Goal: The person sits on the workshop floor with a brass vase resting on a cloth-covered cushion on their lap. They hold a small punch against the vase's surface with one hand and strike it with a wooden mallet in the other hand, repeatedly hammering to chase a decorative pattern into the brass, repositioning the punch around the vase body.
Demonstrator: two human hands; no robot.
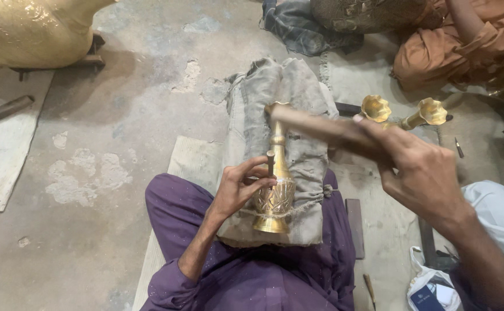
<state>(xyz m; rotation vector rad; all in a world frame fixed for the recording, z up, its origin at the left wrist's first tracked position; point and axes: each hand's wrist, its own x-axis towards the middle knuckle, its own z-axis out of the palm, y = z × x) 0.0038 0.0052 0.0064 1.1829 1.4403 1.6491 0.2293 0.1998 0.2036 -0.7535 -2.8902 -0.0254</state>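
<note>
Presently, the left hand is seen clenched around a small chisel-like punch, whose tip is set against the side of a brass vase. The vase is laid on a padded cloth bolster over the lap, long axis running away from the body, base nearest. To the right, a wooden mallet is gripped in the raised right hand, blurred, above and right of the punch.
</note>
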